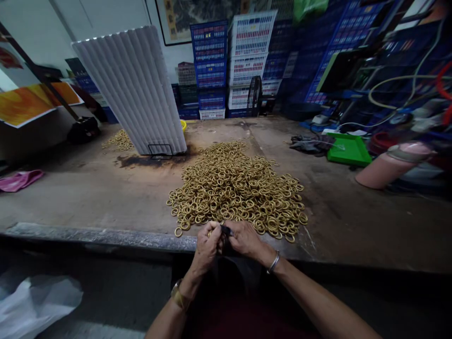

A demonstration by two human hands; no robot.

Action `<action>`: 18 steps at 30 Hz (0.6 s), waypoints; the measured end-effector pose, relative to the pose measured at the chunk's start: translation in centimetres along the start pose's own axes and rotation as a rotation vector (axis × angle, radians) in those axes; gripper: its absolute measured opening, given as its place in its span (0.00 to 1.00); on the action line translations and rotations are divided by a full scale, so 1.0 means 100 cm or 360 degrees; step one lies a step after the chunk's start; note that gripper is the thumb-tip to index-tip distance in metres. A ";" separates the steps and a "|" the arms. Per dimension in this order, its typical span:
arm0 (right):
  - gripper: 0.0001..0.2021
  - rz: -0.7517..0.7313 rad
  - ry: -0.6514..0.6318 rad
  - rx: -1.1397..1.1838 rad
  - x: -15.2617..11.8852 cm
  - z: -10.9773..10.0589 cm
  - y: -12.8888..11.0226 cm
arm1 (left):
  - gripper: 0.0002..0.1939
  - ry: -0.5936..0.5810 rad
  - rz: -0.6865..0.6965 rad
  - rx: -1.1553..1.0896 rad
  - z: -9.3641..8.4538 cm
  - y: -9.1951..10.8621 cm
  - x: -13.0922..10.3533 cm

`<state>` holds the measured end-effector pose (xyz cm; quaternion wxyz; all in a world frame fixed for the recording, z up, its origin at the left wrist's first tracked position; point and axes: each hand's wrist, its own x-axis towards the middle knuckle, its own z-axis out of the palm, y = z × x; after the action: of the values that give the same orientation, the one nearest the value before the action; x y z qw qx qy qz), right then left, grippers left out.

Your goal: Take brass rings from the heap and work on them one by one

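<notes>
A big heap of brass-coloured rings (229,183) lies on the worktable, just beyond my hands. My left hand (206,245) is closed at the table's front edge, with a bit of a brass-coloured ring (209,233) showing between its fingers. Close beside it, my right hand (246,239) is closed around a small black object (227,230) that points toward the left hand. Its kind is not clear, as the fingers cover most of it. The fingertips of both hands nearly meet.
A corrugated pale panel (134,89) stands behind the heap at left, with more rings (120,141) beside it. At right are a green tray (349,149) and a pink cylinder (391,167). Stacked crates (210,61) line the back; a pink cloth (21,181) lies far left.
</notes>
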<state>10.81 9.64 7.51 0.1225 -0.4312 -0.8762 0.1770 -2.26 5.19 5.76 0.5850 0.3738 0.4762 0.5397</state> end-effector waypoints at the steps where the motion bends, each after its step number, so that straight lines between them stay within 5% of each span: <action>1: 0.08 0.0011 -0.0009 -0.0013 0.000 0.000 0.000 | 0.15 -0.0006 -0.0004 0.0006 0.000 0.000 0.000; 18: 0.08 0.0087 -0.0109 -0.0146 0.002 0.006 -0.001 | 0.14 0.0002 -0.0019 0.0040 -0.001 0.000 0.002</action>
<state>10.40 9.60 7.05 0.0679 -0.4537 -0.8750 0.1547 -2.38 5.37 5.75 0.5832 0.3780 0.4856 0.5303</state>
